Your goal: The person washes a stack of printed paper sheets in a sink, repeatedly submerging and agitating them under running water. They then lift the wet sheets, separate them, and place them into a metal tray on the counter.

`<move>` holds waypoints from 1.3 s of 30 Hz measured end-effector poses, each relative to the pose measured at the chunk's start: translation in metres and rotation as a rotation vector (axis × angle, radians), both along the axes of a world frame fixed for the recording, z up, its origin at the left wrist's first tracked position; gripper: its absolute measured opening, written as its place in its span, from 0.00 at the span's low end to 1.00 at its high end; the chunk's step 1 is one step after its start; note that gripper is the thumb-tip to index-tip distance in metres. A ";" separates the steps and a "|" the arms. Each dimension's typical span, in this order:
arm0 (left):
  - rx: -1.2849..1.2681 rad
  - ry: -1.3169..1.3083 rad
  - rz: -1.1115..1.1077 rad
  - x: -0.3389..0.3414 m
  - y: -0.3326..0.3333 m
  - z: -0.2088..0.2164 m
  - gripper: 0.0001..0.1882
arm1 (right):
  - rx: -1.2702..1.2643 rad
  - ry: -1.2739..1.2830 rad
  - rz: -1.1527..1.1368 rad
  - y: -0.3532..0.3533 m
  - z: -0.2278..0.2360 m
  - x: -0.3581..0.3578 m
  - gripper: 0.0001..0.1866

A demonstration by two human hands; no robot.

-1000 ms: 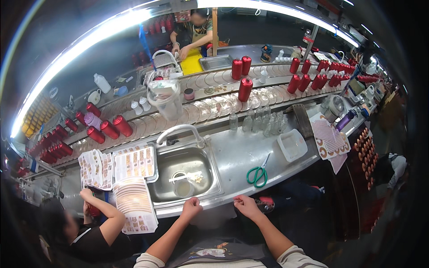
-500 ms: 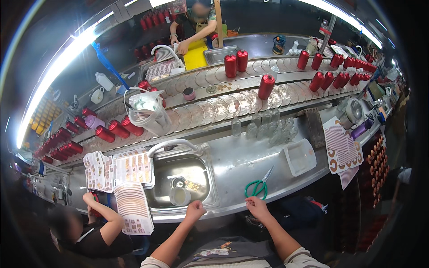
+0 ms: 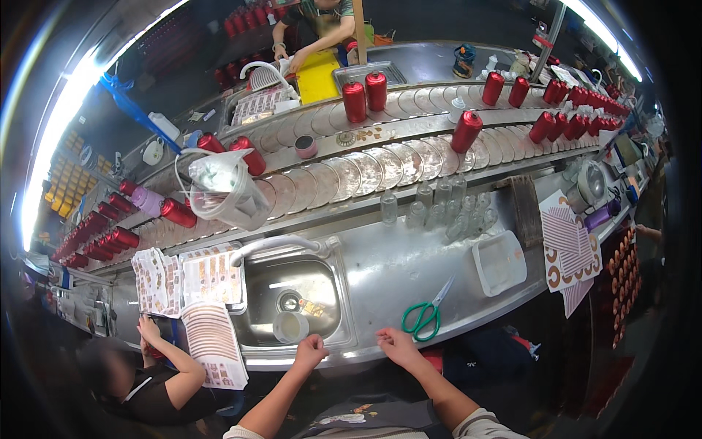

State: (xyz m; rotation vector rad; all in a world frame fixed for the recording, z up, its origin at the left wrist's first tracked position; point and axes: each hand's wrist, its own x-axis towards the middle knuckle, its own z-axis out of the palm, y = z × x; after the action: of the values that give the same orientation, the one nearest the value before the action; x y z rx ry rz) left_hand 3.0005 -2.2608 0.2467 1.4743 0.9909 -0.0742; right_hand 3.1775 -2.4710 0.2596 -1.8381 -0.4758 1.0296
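Note:
At the near edge of the steel counter, my left hand (image 3: 311, 353) is closed, with thumb and fingers pressed together, just beside the sink (image 3: 344, 322). My right hand (image 3: 399, 345) has its fingers curled in a pinch, a short gap from the left. Whatever either hand may hold is too small or hidden to make out. Close beyond my right hand lie green-handled scissors (image 3: 423, 320), blades pointing away. A small round translucent tub (image 3: 291, 326) stands in the sink near my left hand, beside some patterned scraps (image 3: 313, 308).
Printed decal sheets (image 3: 212, 340) lie left of the sink. Clear glass bottles (image 3: 439, 212) and a white tray (image 3: 499, 262) stand on the counter. Red bottles (image 3: 466, 132) ride a plated conveyor (image 3: 365, 172); a bucket (image 3: 230, 194) hangs over it. Co-workers sit at left (image 3: 164, 358) and far side (image 3: 314, 36).
My right hand has moved left, closer to my left hand and away from the scissors. Red bottles have shifted right on the near conveyor lane and left on the far one.

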 end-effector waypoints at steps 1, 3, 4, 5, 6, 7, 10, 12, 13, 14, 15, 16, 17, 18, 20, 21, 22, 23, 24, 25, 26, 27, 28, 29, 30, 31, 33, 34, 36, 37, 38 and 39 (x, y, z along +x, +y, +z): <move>-0.040 -0.027 0.060 0.005 -0.002 0.002 0.13 | -0.008 0.011 0.022 0.006 0.008 0.009 0.14; -0.043 -0.027 0.058 0.015 -0.005 0.001 0.13 | -0.010 0.027 0.040 0.016 0.015 0.027 0.14; -0.050 -0.032 0.055 0.024 -0.009 0.003 0.13 | -0.009 0.029 0.034 0.015 0.013 0.037 0.14; -0.074 -0.024 0.051 0.035 -0.012 0.009 0.13 | 0.028 -0.028 0.011 0.016 0.007 0.046 0.13; -0.084 -0.030 0.038 0.043 -0.014 0.007 0.13 | 0.035 -0.027 -0.013 0.014 0.004 0.055 0.14; -0.089 -0.031 0.028 0.047 -0.014 0.003 0.13 | 0.047 -0.020 -0.035 0.018 0.011 0.064 0.14; -0.080 -0.019 -0.008 0.051 -0.016 -0.012 0.13 | 0.047 -0.031 -0.080 0.020 0.012 0.077 0.14; -0.048 0.000 -0.033 0.048 -0.015 -0.029 0.13 | 0.053 -0.045 -0.104 0.018 0.008 0.077 0.14; -0.079 0.006 -0.044 0.053 -0.016 -0.027 0.13 | 0.031 -0.096 -0.120 0.012 0.002 0.077 0.13; -0.078 -0.005 -0.049 0.056 -0.016 -0.025 0.13 | -0.004 -0.086 -0.114 0.007 -0.003 0.074 0.13; -0.077 -0.016 -0.052 0.057 -0.017 -0.023 0.13 | -0.039 -0.076 -0.107 0.002 -0.008 0.070 0.13; -0.069 -0.026 -0.051 0.058 -0.014 -0.019 0.13 | -0.066 -0.064 -0.096 0.001 -0.009 0.066 0.14; -0.067 -0.012 -0.051 0.057 -0.012 -0.019 0.13 | -0.068 -0.050 -0.086 0.000 -0.010 0.061 0.14; -0.066 0.002 -0.051 0.054 -0.011 -0.020 0.13 | -0.070 -0.035 -0.075 -0.001 -0.011 0.056 0.14; -0.050 0.015 -0.058 0.053 -0.007 -0.019 0.13 | -0.064 -0.018 -0.056 0.000 -0.012 0.048 0.14; -0.040 0.014 -0.064 0.052 -0.006 -0.019 0.13 | -0.061 -0.014 -0.047 0.002 -0.014 0.045 0.14; -0.031 0.013 -0.069 0.052 -0.005 -0.018 0.13 | -0.059 -0.011 -0.037 0.005 -0.011 0.044 0.14; -0.025 0.019 -0.071 0.051 -0.004 -0.017 0.13 | -0.060 -0.009 -0.027 0.007 -0.009 0.044 0.14; -0.020 0.025 -0.073 0.051 -0.003 -0.017 0.13 | -0.047 -0.028 -0.028 0.009 -0.006 0.043 0.14; -0.014 0.030 -0.076 0.052 -0.003 -0.017 0.13 | -0.035 -0.048 -0.030 0.012 -0.004 0.043 0.13; -0.041 0.016 -0.061 0.054 -0.004 -0.017 0.13 | -0.023 -0.067 -0.031 0.012 -0.002 0.044 0.13; -0.067 0.003 -0.047 0.055 -0.004 -0.017 0.13 | -0.026 -0.050 -0.034 0.011 -0.004 0.045 0.13; -0.092 -0.007 -0.028 0.055 -0.005 -0.017 0.13 | -0.021 -0.049 -0.037 0.011 -0.003 0.046 0.13; -0.090 -0.012 -0.027 0.055 -0.005 -0.021 0.13 | -0.017 -0.048 -0.041 0.012 -0.001 0.048 0.14; -0.087 -0.017 -0.027 0.055 -0.004 -0.025 0.13 | -0.012 -0.047 -0.044 0.012 0.001 0.049 0.14; -0.088 -0.019 -0.029 0.056 -0.004 -0.026 0.13 | -0.013 -0.043 -0.047 0.011 0.000 0.049 0.14; -0.084 -0.024 -0.039 0.058 -0.003 -0.027 0.13 | -0.013 -0.036 -0.053 0.008 -0.003 0.051 0.14; -0.081 -0.023 -0.043 0.058 -0.002 -0.028 0.13 | -0.021 -0.043 -0.048 0.007 -0.003 0.052 0.14; -0.056 -0.005 -0.060 0.059 0.000 -0.033 0.13 | -0.037 -0.058 -0.038 0.007 -0.002 0.054 0.14; -0.046 0.000 -0.070 0.060 0.001 -0.031 0.13 | -0.035 -0.077 -0.038 0.007 -0.003 0.054 0.13; -0.064 -0.023 -0.056 0.061 0.001 -0.029 0.13 | -0.041 -0.089 -0.041 0.007 -0.003 0.053 0.13; -0.081 -0.048 -0.042 0.062 0.002 -0.026 0.13 | -0.047 -0.100 -0.042 0.007 -0.004 0.053 0.13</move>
State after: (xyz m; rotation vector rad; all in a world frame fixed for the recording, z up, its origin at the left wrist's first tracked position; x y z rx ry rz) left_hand 3.0626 -2.2589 0.2203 1.4164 0.9084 -0.1082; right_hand 3.2305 -2.4635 0.2557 -1.9402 -0.4740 0.9301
